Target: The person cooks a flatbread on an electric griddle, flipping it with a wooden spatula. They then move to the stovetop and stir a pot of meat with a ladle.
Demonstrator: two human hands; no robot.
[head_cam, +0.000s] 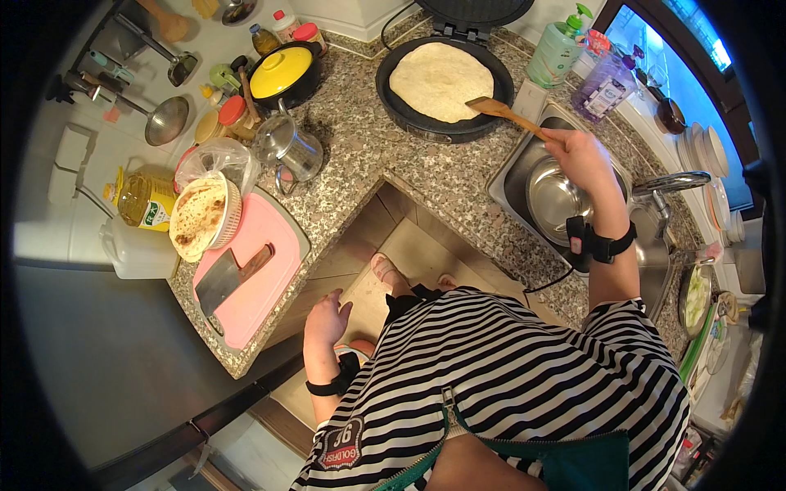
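Note:
My right hand grips the handle of a wooden spatula. The spatula's blade meets the right edge of a pale round flatbread. That bread lies in a black electric griddle, whose hinged lid stands raised behind it. My left hand hangs below the counter edge, fingers apart and holding nothing. Nearest to it on the counter is a pink cutting board with a cleaver lying flat on it. Browned flatbreads fill a white plastic basket at the board's far end.
A steel sink holding a metal bowl lies under my right forearm. Left of the griddle stand a glass teapot and a black pot with a yellow lid. Soap bottles line the window side.

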